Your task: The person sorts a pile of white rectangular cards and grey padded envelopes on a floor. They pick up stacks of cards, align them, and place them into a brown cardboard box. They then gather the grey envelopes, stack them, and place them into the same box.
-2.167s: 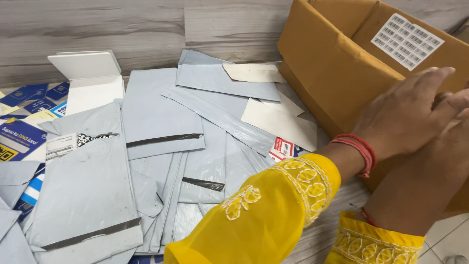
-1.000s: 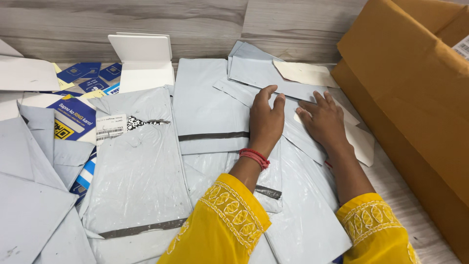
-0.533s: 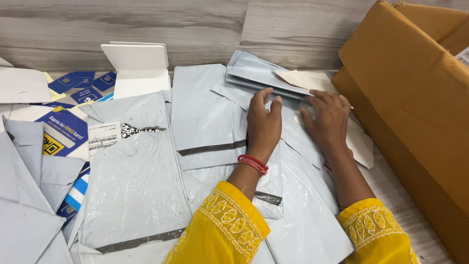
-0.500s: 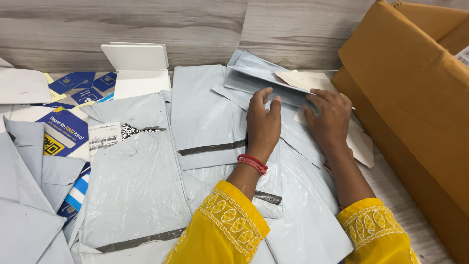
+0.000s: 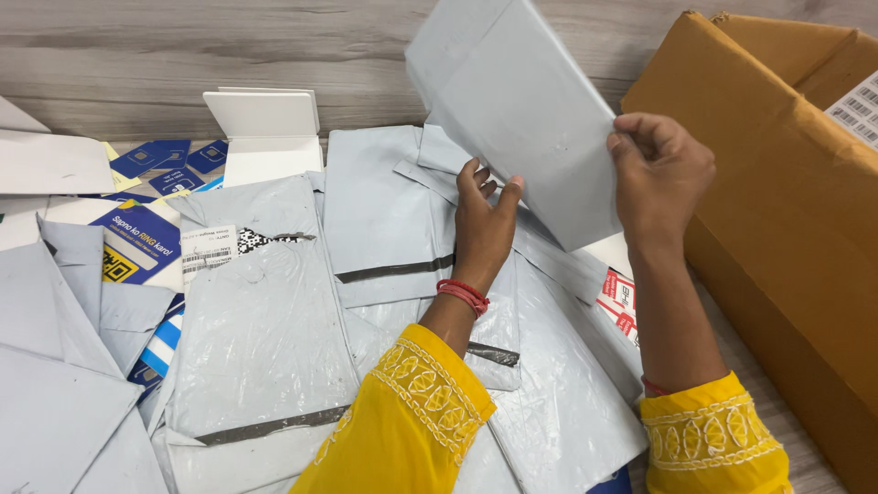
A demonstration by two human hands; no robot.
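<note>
My right hand [image 5: 660,172] pinches the lower right edge of a stack of grey mailer bags [image 5: 512,101] and holds it tilted up above the pile. My left hand [image 5: 485,224] is under the stack's lower edge, fingers raised and touching its underside, with a red bangle on the wrist. Under both hands lies a heap of flat grey mailer bags [image 5: 265,329] with dark seal strips. One of them carries a white label [image 5: 208,252].
A big brown cardboard box [image 5: 786,210] stands at the right, close to my right arm. A small open white box [image 5: 265,128] sits at the back. Blue printed cards [image 5: 137,247] and white sheets lie at the left, on a grey wood-grain floor [image 5: 183,46].
Both hands left the cardboard box and came down on the pile. The right hand has since lifted the stack of bags off the heap and tipped it upward.
</note>
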